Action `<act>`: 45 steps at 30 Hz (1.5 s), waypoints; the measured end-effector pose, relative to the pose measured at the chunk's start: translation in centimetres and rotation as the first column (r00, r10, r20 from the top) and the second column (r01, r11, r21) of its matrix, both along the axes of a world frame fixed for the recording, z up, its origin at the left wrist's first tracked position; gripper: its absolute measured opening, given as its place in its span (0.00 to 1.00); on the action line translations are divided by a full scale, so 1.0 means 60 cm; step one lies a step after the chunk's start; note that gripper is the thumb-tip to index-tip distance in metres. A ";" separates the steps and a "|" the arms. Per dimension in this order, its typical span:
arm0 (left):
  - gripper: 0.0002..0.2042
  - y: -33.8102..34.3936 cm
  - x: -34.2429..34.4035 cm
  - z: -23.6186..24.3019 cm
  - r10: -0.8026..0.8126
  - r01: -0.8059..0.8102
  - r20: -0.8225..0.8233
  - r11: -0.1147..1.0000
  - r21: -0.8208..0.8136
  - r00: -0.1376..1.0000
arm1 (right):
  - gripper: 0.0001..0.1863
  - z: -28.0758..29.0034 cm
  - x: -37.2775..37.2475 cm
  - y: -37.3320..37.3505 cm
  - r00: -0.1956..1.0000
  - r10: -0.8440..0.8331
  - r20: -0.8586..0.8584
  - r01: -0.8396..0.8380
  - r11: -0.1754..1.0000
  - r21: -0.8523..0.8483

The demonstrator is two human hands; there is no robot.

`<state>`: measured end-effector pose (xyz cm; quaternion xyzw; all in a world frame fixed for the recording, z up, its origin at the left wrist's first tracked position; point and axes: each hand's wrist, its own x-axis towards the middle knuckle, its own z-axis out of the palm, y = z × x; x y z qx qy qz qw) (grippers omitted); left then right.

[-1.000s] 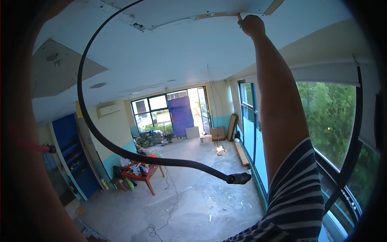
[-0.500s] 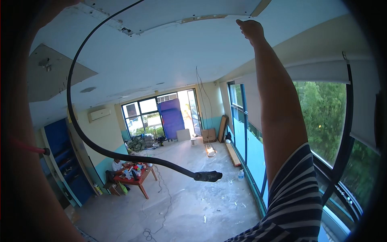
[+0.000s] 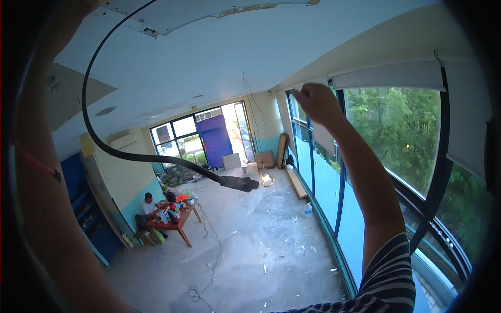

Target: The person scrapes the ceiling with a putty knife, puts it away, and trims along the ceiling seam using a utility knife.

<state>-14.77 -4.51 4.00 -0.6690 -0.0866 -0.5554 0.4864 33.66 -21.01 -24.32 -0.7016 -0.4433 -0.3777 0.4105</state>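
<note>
My right hand (image 3: pixel 318 104) is raised below the white ceiling (image 3: pixel 271 47), with its fingers curled; whether anything is in them I cannot make out. Just left of and below it, a thick black cable (image 3: pixel 130 155) loops down from above and ends in a dark, bulky tip (image 3: pixel 239 182). My left hand (image 3: pixel 88 8) reaches up at the top left edge, its fingers mostly out of sight. Overhead is a damaged seam (image 3: pixel 154 32) with a strip (image 3: pixel 271 8) along it. A thin red line (image 3: pixel 39 164) with a dark end hangs beside my left forearm.
A person (image 3: pixel 148 206) sits at a red table (image 3: pixel 177 224) laden with items, far below. Tall windows (image 3: pixel 396 135) line the right, with a long board (image 3: pixel 296 182) and bottle (image 3: pixel 308 208) below. Cords (image 3: pixel 214 245) cross the floor; a glowing lamp (image 3: pixel 267 179) stands farther back.
My right hand has come down from the ceiling strip, its arm bending lower. The cable's end appears higher and farther left, and the view of the room has shifted.
</note>
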 end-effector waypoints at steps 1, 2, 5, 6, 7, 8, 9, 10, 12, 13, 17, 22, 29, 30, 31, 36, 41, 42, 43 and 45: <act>0.19 0.004 0.055 -0.031 -0.034 0.033 0.024 0.998 0.047 0.999 | 0.21 -0.074 0.011 -0.023 0.999 0.005 -0.031 -0.007 0.996 -0.087; 0.19 0.003 0.079 -0.072 -0.041 0.035 0.063 0.995 0.089 0.997 | 0.20 -0.148 -0.001 -0.034 0.996 0.006 -0.087 -0.019 0.988 -0.153; 0.15 0.013 0.231 -0.133 -0.057 0.057 0.013 0.997 -0.060 0.998 | 0.22 -0.415 0.031 -0.116 0.885 -0.172 -0.433 -0.013 0.920 -0.392; 0.16 0.006 0.283 -0.144 -0.097 0.096 0.001 0.985 -0.142 0.995 | 0.24 -0.515 0.048 -0.158 0.754 -0.348 -0.558 0.007 0.852 -0.523; 0.15 0.000 0.313 -0.148 -0.056 0.060 0.028 0.984 -0.166 0.998 | 0.26 -0.597 0.044 -0.190 0.617 -0.498 -0.610 -0.022 0.764 -0.645; 0.15 -0.002 0.354 -0.147 -0.038 0.048 0.052 0.980 -0.195 0.998 | 0.28 -0.695 0.040 -0.236 0.452 -0.656 -0.604 -0.014 0.672 -0.741; 0.15 -0.005 0.375 -0.138 -0.036 0.043 0.058 0.992 -0.121 0.998 | 0.30 -0.767 0.011 -0.271 0.355 -0.766 -0.535 0.007 0.575 -0.818; 0.14 -0.011 0.398 -0.128 -0.044 0.047 0.061 0.998 -0.046 0.997 | 0.34 -0.813 -0.025 -0.306 0.222 -0.842 -0.492 -0.052 0.494 -0.868; 0.16 -0.054 0.448 -0.122 -0.008 0.016 0.073 0.995 -0.100 0.997 | 0.39 -0.916 -0.082 -0.371 0.017 -0.884 -0.467 -0.109 0.462 -0.880; 0.16 -0.070 0.471 -0.119 -0.006 0.013 0.075 0.995 -0.096 0.997 | 0.41 -0.959 -0.104 -0.393 -0.054 -0.902 -0.429 -0.178 0.431 -0.884; 0.14 -0.117 0.534 -0.105 -0.069 0.079 0.080 0.990 -0.121 0.994 | 0.27 -1.026 -0.190 -0.436 0.252 -0.885 -0.392 -0.121 0.373 -0.920; 0.12 -0.122 0.591 -0.076 -0.089 0.091 0.023 0.994 -0.063 0.996 | 0.27 -1.032 -0.207 -0.442 0.348 -0.855 -0.384 0.191 0.466 -0.864; 0.10 -0.114 0.641 -0.051 -0.047 0.045 0.081 0.999 0.029 0.996 | 0.25 -1.022 -0.210 -0.438 0.310 -0.869 -0.387 0.267 0.470 -0.841; 0.10 -0.112 0.644 -0.047 -0.010 0.006 0.082 0.999 0.044 0.997 | 0.24 -1.027 -0.208 -0.439 0.299 -0.864 -0.405 0.252 0.481 -0.840; 0.10 -0.114 0.646 -0.048 0.026 -0.030 0.083 0.998 0.056 0.996 | 0.24 -1.033 -0.207 -0.443 0.287 -0.860 -0.421 0.237 0.490 -0.839; 0.09 -0.124 0.648 -0.044 0.080 -0.081 0.089 0.997 0.004 0.993 | 0.22 -1.049 -0.205 -0.443 0.282 -0.891 -0.356 0.253 0.427 -0.868; 0.09 -0.128 0.647 -0.042 0.114 -0.116 0.083 0.993 0.029 0.990 | 0.20 -1.006 -0.209 -0.437 0.255 -0.900 -0.354 0.190 0.405 -0.894; 0.10 -0.132 0.647 -0.042 0.103 -0.104 0.068 0.994 0.017 0.992 | 0.20 -1.003 -0.208 -0.438 0.244 -0.897 -0.367 0.170 0.413 -0.895; 0.10 -0.138 0.647 -0.047 0.090 -0.090 0.052 0.996 0.004 0.995 | 0.20 -1.003 -0.209 -0.439 0.231 -0.896 -0.380 0.149 0.418 -0.896; 0.10 -0.152 0.653 -0.056 0.117 -0.117 0.065 0.993 0.000 0.991 | 0.21 -1.023 -0.213 -0.443 0.268 -0.888 -0.374 0.196 0.430 -0.881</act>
